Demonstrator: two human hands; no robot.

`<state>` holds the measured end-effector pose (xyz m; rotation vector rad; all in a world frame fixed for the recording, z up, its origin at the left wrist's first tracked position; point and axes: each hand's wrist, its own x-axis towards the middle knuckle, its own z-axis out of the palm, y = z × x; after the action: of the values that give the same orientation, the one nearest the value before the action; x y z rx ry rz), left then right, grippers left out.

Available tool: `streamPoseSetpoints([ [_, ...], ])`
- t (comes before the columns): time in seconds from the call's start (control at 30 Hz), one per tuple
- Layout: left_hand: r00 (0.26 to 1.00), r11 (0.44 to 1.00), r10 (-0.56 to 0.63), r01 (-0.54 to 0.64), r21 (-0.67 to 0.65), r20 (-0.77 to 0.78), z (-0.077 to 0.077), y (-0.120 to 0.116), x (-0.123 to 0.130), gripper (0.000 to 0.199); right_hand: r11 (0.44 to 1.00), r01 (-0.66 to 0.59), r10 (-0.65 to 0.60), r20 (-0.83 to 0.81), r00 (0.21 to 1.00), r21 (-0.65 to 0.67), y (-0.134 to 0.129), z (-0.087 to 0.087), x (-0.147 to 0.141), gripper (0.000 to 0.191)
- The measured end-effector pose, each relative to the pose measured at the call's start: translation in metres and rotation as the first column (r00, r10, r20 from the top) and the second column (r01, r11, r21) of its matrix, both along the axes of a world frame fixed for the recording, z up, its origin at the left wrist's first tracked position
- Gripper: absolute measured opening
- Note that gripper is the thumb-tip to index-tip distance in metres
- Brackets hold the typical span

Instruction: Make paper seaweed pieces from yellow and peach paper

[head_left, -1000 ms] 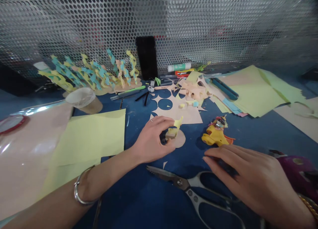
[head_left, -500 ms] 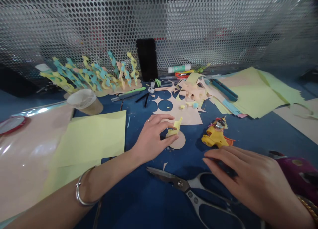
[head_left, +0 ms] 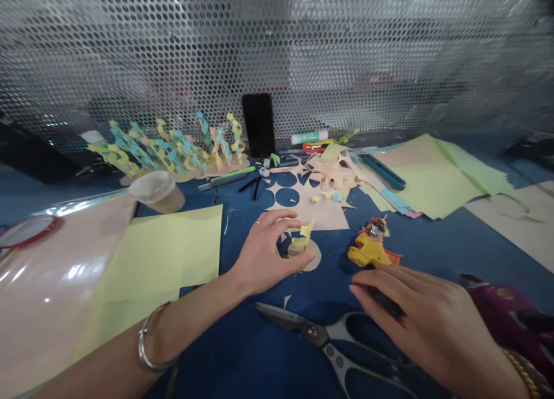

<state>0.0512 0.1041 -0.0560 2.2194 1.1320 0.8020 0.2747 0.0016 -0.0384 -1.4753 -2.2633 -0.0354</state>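
My left hand [head_left: 269,252] is over a small pale paper disc [head_left: 313,259] on the blue table. Its thumb and fingers are apart, curved around a curled yellow paper strip [head_left: 306,230] that stands up from the disc. The index fingertip is close to the strip; whether it touches cannot be made out. My right hand [head_left: 426,318] hovers above the handles of large scissors [head_left: 314,332], thumb and index tips pinched together. Anything between those tips is too small to tell. Just beyond it lies a yellow rubbery item [head_left: 367,252] with a bundled top.
Twisted paper strips [head_left: 173,148] stand on pale discs at the back left, behind a cup [head_left: 158,192]. A black phone [head_left: 258,124] leans upright against the perforated metal panel. Cut paper scraps [head_left: 329,180], a glue stick [head_left: 309,137] and yellow sheets [head_left: 437,177] lie further back.
My left thumb and fingers have spread from the yellow paper strip, which now stands on the disc. My right hand keeps its pinched pose. The view has tilted up slightly.
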Motion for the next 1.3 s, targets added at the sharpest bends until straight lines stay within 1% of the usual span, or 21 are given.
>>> streamPoseSetpoints([
  [0.07,0.997,1.0,0.029,-0.029,-0.011,0.077,0.008,-0.001,-0.002,0.04,1.0,0.016,-0.016,-0.015,1.0,-0.003,0.0,0.0,-0.001,0.008],
  [0.1,0.992,0.999,0.037,-0.037,-0.004,0.119,0.012,-0.002,-0.002,0.039,1.0,0.023,-0.023,-0.022,0.999,-0.002,0.0,0.0,-0.001,0.008],
  [0.2,0.973,0.998,0.052,-0.057,0.017,0.223,0.021,-0.001,0.001,0.026,0.999,0.029,-0.029,-0.035,0.999,0.013,0.001,-0.002,-0.003,0.01],
  [0.33,0.953,0.996,0.09,-0.089,-0.016,0.29,0.026,0.002,0.009,0.009,1.0,0.019,-0.018,-0.061,0.998,0.02,0.002,-0.005,-0.006,0.012],
  [0.43,0.924,0.992,0.121,-0.098,-0.08,0.364,0.031,0.001,0.01,0.007,0.999,0.028,-0.031,-0.129,0.991,-0.025,0.004,-0.004,-0.008,0.012],
  [0.5,0.88,0.984,0.154,-0.093,-0.154,0.449,0.036,-0.001,0.008,0.006,0.995,0.017,-0.037,-0.217,0.975,-0.095,0.007,0.004,-0.012,0.011],
  [0.57,0.823,0.967,0.201,-0.081,-0.241,0.531,0.043,-0.005,0.005,0.004,0.981,-0.015,-0.049,-0.322,0.946,-0.193,0.011,0.016,-0.017,0.01],
  [0.63,0.781,0.949,0.244,-0.072,-0.306,0.574,0.049,-0.009,0.003,0.003,0.96,-0.046,-0.077,-0.418,0.905,-0.278,0.016,0.029,-0.026,0.009],
  [0.7,0.772,0.941,0.262,-0.071,-0.33,0.579,0.053,-0.015,0.001,0.003,0.945,-0.077,-0.096,-0.495,0.864,-0.316,0.021,0.04,-0.038,0.01],
  [0.77,0.784,0.945,0.237,-0.049,-0.322,0.574,0.055,-0.021,0.001,0.003,0.936,-0.101,-0.103,-0.54,0.835,-0.336,0.025,0.044,-0.049,0.01],
  [0.83,0.803,0.95,0.194,-0.01,-0.312,0.564,0.056,-0.025,0.001,0.003,0.931,-0.107,-0.12,-0.569,0.813,-0.349,0.027,0.043,-0.058,0.01],
  [0.9,0.826,0.95,0.151,0.03,-0.31,0.543,0.057,-0.028,0.001,0.005,0.926,-0.108,-0.138,-0.592,0.794,-0.362,0.027,0.039,-0.063,0.016],
  [1.03,0.873,0.947,0.085,0.079,-0.311,0.481,0.06,-0.03,0.0,0.025,0.914,-0.109,-0.17,-0.612,0.772,-0.391,0.024,0.033,-0.061,0.023],
  [1.1,0.884,0.953,0.084,0.062,-0.295,0.459,0.059,-0.03,0.0,0.025,0.913,-0.118,-0.165,-0.619,0.768,-0.39,0.023,0.032,-0.059,0.024],
  [1.2,0.893,0.969,0.115,-0.004,-0.249,0.435,0.056,-0.029,0.0,0.013,0.912,-0.128,-0.15,-0.606,0.781,-0.391,0.022,0.032,-0.058,0.022],
  [1.3,0.9,0.976,0.122,-0.031,-0.217,0.418,0.052,-0.027,0.0,0.014,0.905,-0.132,-0.149,-0.593,0.792,-0.404,0.023,0.031,-0.058,0.021],
])
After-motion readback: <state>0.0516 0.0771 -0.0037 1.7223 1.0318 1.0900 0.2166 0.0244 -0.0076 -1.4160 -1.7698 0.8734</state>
